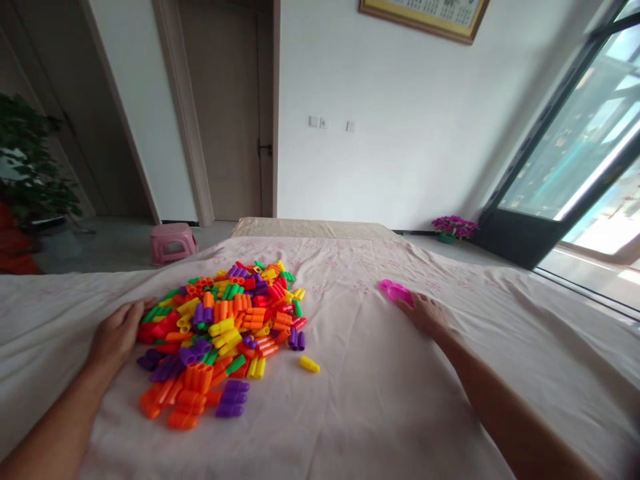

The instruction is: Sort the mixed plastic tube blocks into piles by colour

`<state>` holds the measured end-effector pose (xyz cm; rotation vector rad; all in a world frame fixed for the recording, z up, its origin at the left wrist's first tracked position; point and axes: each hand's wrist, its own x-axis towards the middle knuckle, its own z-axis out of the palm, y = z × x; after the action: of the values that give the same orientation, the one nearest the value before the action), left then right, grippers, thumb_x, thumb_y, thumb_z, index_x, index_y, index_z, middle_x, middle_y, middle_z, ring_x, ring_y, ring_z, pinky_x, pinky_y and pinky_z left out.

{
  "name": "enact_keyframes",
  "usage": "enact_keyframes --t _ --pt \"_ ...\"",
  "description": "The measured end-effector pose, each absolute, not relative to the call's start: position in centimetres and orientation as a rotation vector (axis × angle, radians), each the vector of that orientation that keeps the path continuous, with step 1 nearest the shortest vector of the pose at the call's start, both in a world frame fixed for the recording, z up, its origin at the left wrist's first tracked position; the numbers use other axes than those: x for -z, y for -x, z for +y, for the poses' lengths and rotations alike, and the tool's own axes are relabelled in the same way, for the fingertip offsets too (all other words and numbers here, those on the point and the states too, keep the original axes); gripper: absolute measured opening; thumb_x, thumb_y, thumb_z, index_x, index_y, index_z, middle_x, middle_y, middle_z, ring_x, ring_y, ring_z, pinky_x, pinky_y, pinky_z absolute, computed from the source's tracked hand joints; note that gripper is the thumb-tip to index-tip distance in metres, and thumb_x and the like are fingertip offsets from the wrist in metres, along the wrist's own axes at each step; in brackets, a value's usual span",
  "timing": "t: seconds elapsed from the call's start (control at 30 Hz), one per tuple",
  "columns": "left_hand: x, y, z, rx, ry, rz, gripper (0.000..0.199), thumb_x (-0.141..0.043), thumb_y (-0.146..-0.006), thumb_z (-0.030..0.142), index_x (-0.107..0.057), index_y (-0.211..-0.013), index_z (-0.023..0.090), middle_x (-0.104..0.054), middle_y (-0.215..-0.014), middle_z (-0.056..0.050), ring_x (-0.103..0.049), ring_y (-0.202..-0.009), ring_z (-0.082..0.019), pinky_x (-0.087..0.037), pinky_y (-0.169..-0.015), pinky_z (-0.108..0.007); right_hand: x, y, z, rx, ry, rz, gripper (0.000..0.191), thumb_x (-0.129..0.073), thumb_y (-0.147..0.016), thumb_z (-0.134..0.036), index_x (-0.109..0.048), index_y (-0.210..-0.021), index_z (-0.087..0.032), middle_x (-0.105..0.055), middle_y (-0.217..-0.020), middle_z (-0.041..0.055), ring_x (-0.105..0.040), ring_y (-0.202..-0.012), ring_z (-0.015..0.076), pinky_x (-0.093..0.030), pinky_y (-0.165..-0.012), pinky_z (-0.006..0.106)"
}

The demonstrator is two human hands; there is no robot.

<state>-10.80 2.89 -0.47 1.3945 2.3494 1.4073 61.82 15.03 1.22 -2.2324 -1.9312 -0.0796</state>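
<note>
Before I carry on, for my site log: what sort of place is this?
Probably a living space in a home: a flat grey-brown door with a dark handle, a gold-framed rectangular picture on the plain white wall, and a low pink plastic stool suggest it.

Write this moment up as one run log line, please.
left hand: beside colorful plastic pile | right hand: at pink plastic item | lone yellow piece: on cloth, right of pile

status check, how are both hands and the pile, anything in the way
Left grip at left edge of pile, hold unclear. Right grip touching pink dish. Loose yellow piece right of pile; nothing seen blocking.
</note>
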Motion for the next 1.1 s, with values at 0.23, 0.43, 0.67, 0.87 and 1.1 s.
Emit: enact_keyframes --t 0.23,0.43,0.67,0.87,1.1 --pt "1.0 11.5 3.3 -1.418 -1.302 2.193 0.045 -0.043 -0.090 0.046 -0.067 -0.115 0.017 -0.073 -0.112 -0.006 -0.065 -0.106 -0.023 -0.049 -0.092 -0.030 -3.4 -56.1 17.1 -0.264 1.978 -1.488 0.065 -0.069 -0.073 -0.037 -0.056 -0.130 -0.008 -0.066 -0.110 0.0194 -0.066 -0.091 0.0287 -0.052 -0.074 0.038" --pt "1.5 11.7 4.1 -1.548 -1.212 2.043 0.047 -0.044 -0.088 0.054 -0.068 -0.111 0.020 -0.074 -0.107 -0.007 -0.064 -0.108 -0.026 -0.050 -0.095 -0.033 -7.3 -41.5 14.7 -0.965 1.185 -1.302 0.061 -0.076 -0.068 -0.038 -0.060 -0.119 -0.009 -0.070 -0.092 0.0115 -0.064 -0.071 0.0193 -0.050 -0.057 0.028" --pt "0.8 10.6 3.5 -1.730 -1.070 1.793 0.048 -0.043 -0.088 0.054 -0.068 -0.106 0.018 -0.072 -0.110 -0.010 -0.066 -0.106 -0.027 -0.052 -0.097 -0.039 -9.3 -28.2 10.3 -1.147 0.853 -1.772 0.042 -0.061 -0.085 -0.052 -0.064 -0.118 -0.025 -0.069 -0.108 0.0053 -0.065 -0.086 0.0203 -0.053 -0.071 0.034" --pt "0.4 10.4 3.6 -1.654 -1.088 1.769 0.051 -0.040 -0.087 0.055 -0.068 -0.106 0.016 -0.072 -0.113 -0.010 -0.064 -0.111 -0.029 -0.047 -0.104 -0.044 -5.9 -28.1 12.8 -0.449 1.104 -2.180 0.045 -0.068 -0.081 -0.043 -0.062 -0.123 -0.026 -0.066 -0.118 0.0101 -0.059 -0.107 0.0302 -0.045 -0.091 0.044" --pt "-0.9 9.7 3.2 -1.596 -1.260 1.805 0.047 -0.049 -0.079 0.057 -0.071 -0.096 0.019 -0.073 -0.112 -0.007 -0.063 -0.113 -0.029 -0.045 -0.107 -0.039 -2.7 -27.5 11.8 -0.614 0.947 -2.064 0.026 -0.052 -0.092 -0.039 -0.065 -0.113 -0.030 -0.070 -0.108 0.0036 -0.062 -0.102 0.0264 -0.045 -0.093 0.041"
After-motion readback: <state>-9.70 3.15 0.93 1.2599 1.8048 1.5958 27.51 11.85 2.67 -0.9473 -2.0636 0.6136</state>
